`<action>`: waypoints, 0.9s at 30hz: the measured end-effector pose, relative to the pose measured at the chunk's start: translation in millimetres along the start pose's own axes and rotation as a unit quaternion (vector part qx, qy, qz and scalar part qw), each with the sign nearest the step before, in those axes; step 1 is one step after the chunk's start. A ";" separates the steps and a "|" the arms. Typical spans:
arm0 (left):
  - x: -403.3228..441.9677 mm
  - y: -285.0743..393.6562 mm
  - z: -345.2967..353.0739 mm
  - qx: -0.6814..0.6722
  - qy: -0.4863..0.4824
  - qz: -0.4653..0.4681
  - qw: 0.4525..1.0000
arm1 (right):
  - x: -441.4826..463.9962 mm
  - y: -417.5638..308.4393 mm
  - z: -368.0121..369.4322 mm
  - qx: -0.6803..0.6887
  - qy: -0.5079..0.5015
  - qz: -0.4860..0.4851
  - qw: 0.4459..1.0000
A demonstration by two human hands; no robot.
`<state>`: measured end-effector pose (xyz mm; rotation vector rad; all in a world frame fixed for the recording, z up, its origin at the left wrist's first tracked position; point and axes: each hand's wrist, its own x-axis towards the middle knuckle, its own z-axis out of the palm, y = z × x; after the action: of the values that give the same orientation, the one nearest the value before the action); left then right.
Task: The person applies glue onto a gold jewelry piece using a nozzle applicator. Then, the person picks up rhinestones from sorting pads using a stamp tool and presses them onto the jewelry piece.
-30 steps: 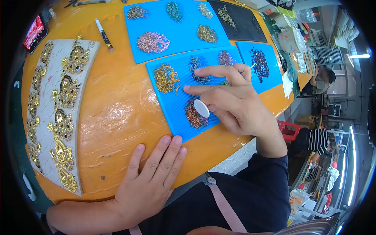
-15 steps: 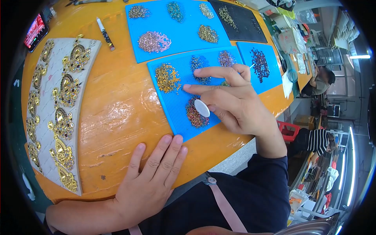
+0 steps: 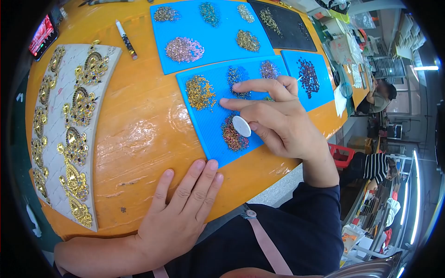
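My right hand (image 3: 282, 118) hovers over the near blue ribbed mat (image 3: 211, 139). Its thumb and a finger pinch a small white disc (image 3: 241, 126), which partly covers a pile of reddish mixed beads (image 3: 233, 139). The other fingers stretch out toward a heap of orange-yellow beads (image 3: 200, 92) and a dark blue heap (image 3: 237, 76). Palm down, my left hand (image 3: 181, 204) lies flat on the orange table (image 3: 139, 139), fingers spread. Its fingertips come close to the mat's near corner. Whether the disc belongs to a longer tool is hidden by the right hand.
At left, a pale board (image 3: 104, 106) carries gold ornaments (image 3: 74, 143) set with stones. Behind are a pen (image 3: 126, 39), a phone (image 3: 44, 37), a second blue mat (image 3: 208, 51) with bead piles, and a black mat (image 3: 289, 37). A red stool (image 3: 340, 155) and other people appear right.
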<state>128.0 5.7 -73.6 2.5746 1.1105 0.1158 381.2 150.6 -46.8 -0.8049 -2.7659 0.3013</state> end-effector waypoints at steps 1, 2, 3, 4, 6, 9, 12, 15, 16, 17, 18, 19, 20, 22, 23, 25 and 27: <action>0.0 0.0 -0.1 0.000 0.000 0.000 1.000 | -0.3 -0.3 -1.0 0.000 0.000 0.000 1.000; 0.0 0.0 -0.3 0.000 0.001 0.001 1.000 | -0.6 -1.3 -2.3 0.001 0.004 0.010 1.000; -0.1 -0.1 -0.3 -0.001 0.001 0.002 1.000 | -0.9 -1.8 -3.2 0.002 0.007 0.020 1.000; 0.0 -0.2 -0.6 -0.001 0.001 0.002 1.000 | -1.0 -0.5 -3.8 0.001 0.007 0.020 1.000; 0.1 -0.4 -0.9 -0.007 0.000 0.002 1.000 | -0.7 3.0 -4.4 -0.027 0.040 0.018 0.999; 0.0 -0.7 -0.2 0.001 0.001 0.004 1.000 | 0.1 1.8 -3.6 -0.012 0.035 0.023 0.999; 0.1 -0.3 0.2 0.004 0.003 0.004 1.000 | 0.8 -3.8 -3.5 -0.003 0.005 0.014 1.000; 0.1 -0.6 0.0 0.006 0.002 0.006 1.000 | 3.4 -5.8 -1.4 -0.004 -0.003 0.008 1.000; 0.1 -0.6 0.0 0.006 0.002 0.006 1.000 | 3.7 -6.2 -0.4 -0.004 -0.003 0.008 1.000; 0.2 -0.6 0.1 0.006 0.002 0.006 1.000 | 3.9 -6.6 1.0 -0.006 -0.004 0.007 1.000; 0.3 -0.5 0.2 0.006 0.002 0.006 1.000 | 4.1 -7.0 1.9 -0.007 -0.005 0.005 1.000; 0.3 -0.5 0.2 0.005 0.002 0.006 1.000 | 4.9 -7.6 2.6 -0.007 -0.006 0.005 1.000; 0.3 -0.4 0.2 0.006 0.002 0.006 1.000 | 5.7 -8.3 3.1 -0.012 -0.004 -0.008 1.000; 0.5 -0.4 0.2 0.008 0.003 0.007 1.000 | 6.2 -8.7 3.8 -0.016 -0.001 -0.021 1.000; 0.6 -0.5 0.2 0.010 0.003 0.008 1.000 | 6.1 -8.7 4.3 -0.012 0.003 -0.024 1.000; 0.7 -0.6 0.0 0.013 0.003 0.009 1.000 | 5.6 -8.3 4.0 -0.008 0.008 -0.026 1.000; 0.7 -0.7 -0.4 0.011 0.002 0.008 1.000 | 3.9 -7.1 2.0 -0.008 0.002 0.004 1.000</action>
<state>128.0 6.8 -73.5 2.6038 1.0984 0.1139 374.0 146.5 -46.1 -0.8207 -2.7643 0.2802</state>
